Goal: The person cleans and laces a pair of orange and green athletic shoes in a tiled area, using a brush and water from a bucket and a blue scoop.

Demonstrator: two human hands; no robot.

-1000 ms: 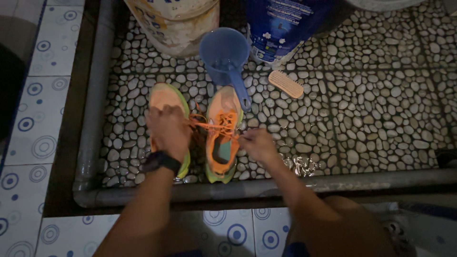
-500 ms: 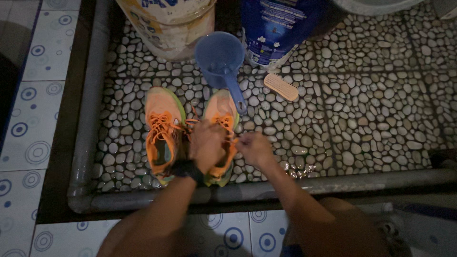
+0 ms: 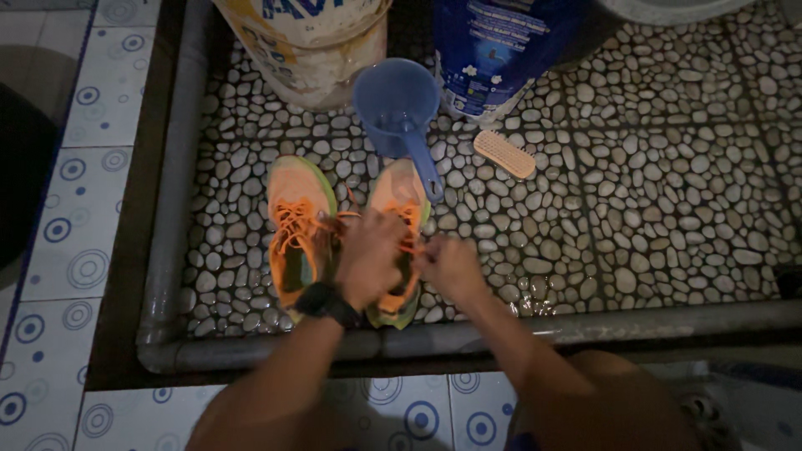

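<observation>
Blue plastic scoop sits on the pebble floor with a bit of water in it — next to a big cream bucket and a blue detergent bag, can't see inside either. Small tan brush lies nearby. Both hands are bunched over the right orange shoe: left hand curled on top, right hand pinching its orange laces. Left orange shoe sits touching it — untouched.
</observation>
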